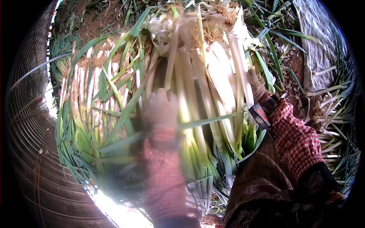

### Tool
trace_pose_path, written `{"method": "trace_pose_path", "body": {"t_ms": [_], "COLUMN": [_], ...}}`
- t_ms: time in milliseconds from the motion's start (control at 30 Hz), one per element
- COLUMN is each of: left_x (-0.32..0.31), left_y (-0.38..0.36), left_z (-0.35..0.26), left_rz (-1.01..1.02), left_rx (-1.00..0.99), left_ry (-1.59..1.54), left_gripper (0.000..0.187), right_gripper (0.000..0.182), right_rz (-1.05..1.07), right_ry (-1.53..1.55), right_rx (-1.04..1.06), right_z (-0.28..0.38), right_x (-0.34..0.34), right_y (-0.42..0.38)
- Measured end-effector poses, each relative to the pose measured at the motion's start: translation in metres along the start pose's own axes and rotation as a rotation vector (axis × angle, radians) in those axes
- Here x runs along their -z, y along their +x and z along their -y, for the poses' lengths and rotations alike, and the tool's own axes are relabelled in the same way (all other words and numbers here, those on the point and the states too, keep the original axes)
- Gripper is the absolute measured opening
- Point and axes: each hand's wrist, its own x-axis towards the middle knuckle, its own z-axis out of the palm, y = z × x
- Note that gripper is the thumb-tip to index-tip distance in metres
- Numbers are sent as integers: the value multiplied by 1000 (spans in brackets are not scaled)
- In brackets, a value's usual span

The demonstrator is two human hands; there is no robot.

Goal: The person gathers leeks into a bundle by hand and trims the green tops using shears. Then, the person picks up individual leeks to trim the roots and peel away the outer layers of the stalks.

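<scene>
A heap of thick green onions (224, 79) lies in front of me, white stems and roots pointing away and green leaves toward me. My left hand (161, 108), smeared by motion, is closed around the lower part of one green onion stem (173, 57) at the left of the heap. A long green leaf crosses over that wrist. My right hand (256, 85) lies along the right side of the heap, against an outer white stem. Its fingers are mostly hidden behind the stems. A watch-like device (261, 115) sits on the right wrist.
Thinner green onions (95, 91) with brownish stems lie in a row at the left. More onions (332, 125) are at the far right, below a silvery plastic sheet (319, 41). Loose leaves litter the soil (85, 19). A ribbed curved wall (34, 125) borders the left.
</scene>
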Motion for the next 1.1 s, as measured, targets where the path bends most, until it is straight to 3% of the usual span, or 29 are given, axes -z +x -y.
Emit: {"method": "trace_pose_path", "body": {"t_ms": [67, 167, 267, 367, 400, 500, 567, 667, 700, 767, 867, 967, 1000, 1067, 1100], "left_x": [-6, 16, -15, -38, -34, 6, -20, -7, -22, -19, -27, 10, -16, -55, -32], "left_y": [2, 14, 22, 26, 22, 12, 19, 21, 24, 20, 9, -15, -23, -36, -38], "left_z": [4, -6, 31, 52, 45, 4, 16, 9, 24, 34, 64, 49, 70, 126, 108], "left_rz": [-76, 221, 157, 198, 58, -14, -208, -47, -22, -9, 158, 171, 73, 188, 237], "left_rx": [-30, 128, 286, 520, 375, 41, -119, 130, 194, 262, 527, 787, 777, 857, 1028], "left_ry": [-36, 9, -474, -776, -751, -259, -221, -416, -639, -603, -736, -996, -1035, -1224, -1332], "left_gripper": [30, 33, 33, 36, 36, 37, 26, 23, 22, 28, 31, 20, 19, 19, 21], "right_gripper": [96, 96, 80, 88, 92, 96, 97, 85, 78, 72, 72, 73, 73, 73, 74], "right_rz": [-40, -72, 78, -21, -52, -59, -74, -28, 7, 52, 58, 53, 63, 62, 50], "right_ry": [-3, -93, 83, 28, -7, -36, -61, 1, 47, 125, 181, 190, 191, 167, 141], "right_rx": [21, 16, 2, 7, 2, -27, -27, -25, -30, -32, -27, -34, -39, -23, -6], "right_z": [-2, 1, 2, 2, 2, 3, 2, 6, 5, 2, -1, -2, -1, -1, 0], "right_x": [-7, -12, -19, -28, -28, -24, -23, -26, -29, -31, -28, -23, -20, -20, -23], "right_y": [-4, -6, -3, -7, -8, -7, -8, -9, -8, -7, -3, -1, -1, 0, -1]}}
